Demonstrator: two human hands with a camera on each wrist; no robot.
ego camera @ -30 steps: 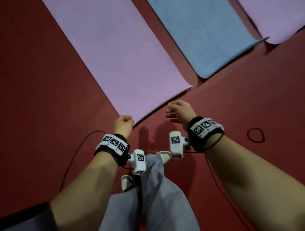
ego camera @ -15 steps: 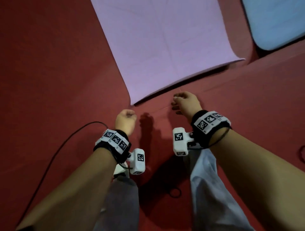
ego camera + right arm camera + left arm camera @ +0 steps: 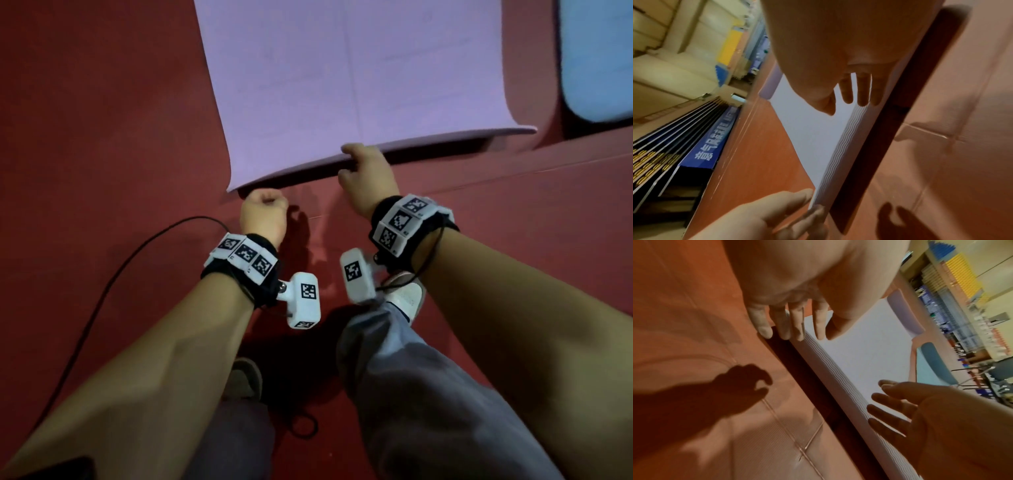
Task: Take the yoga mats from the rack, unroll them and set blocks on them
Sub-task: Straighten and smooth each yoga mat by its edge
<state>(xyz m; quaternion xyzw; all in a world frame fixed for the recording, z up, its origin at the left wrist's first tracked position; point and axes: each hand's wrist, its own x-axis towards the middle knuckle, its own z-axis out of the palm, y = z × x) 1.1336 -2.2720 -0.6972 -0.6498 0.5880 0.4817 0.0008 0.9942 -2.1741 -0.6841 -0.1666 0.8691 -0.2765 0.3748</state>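
Nearest to the camera, two bare forearms are stretched forward and down over grey trouser legs (image 3: 404, 394), and a tracker band is worn on each wrist. A black cable (image 3: 102, 291) is laid in a curve on the red floor (image 3: 102, 137) beside the left arm.

The left hand (image 3: 263, 214) is held low at the near left corner of the purple yoga mat (image 3: 342, 68). Its fingers (image 3: 785, 324) are bent downward, with the tips set at the mat's raised edge; whether the edge is really gripped cannot be told. The right hand (image 3: 368, 171) is placed further along the same near edge. Its thumb is seen above the mat and its fingers (image 3: 863, 87) are hooked over the ribbed border, so the edge is held.

The mat is spread flat on the floor, and only its near edge is lifted, with a dark shadow under it. Further away, at the right, part of a blue mat (image 3: 603, 58) is seen on the floor.
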